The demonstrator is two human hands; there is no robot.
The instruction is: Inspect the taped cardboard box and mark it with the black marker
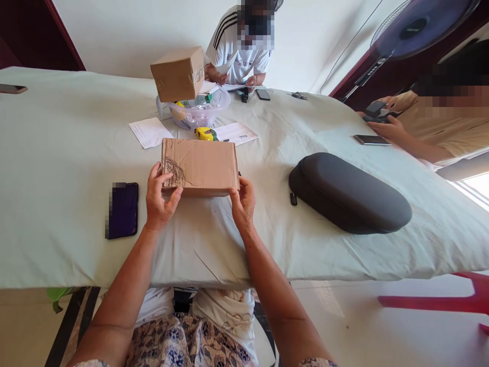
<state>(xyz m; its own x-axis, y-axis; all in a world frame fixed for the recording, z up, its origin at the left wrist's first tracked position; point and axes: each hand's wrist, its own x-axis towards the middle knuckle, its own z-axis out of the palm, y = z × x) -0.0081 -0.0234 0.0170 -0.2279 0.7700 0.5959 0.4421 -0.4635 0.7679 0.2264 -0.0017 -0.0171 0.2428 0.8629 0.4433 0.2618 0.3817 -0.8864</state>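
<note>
A closed brown cardboard box (pixel 206 165) with dark scribbles on its left top lies in front of me on the cloth-covered table. My left hand (pixel 160 196) grips its left front corner, thumb at the front edge and fingers along the side. At the right front corner, my right hand (pixel 243 201) clasps the box the same way, its fingers partly hidden behind the side. Just beyond the box lie a yellow tape measure (pixel 206 133) and a printed paper slip (pixel 239 133). A dark phone (pixel 124 210) rests to the left of my left hand.
A second cardboard box (pixel 178 76) sits on a clear plastic basin (pixel 219 105) holding several items. To the right is a long dark case (pixel 351 193) with a small black object (pixel 293 199) beside it. One person sits across the table, another at the right holding a device.
</note>
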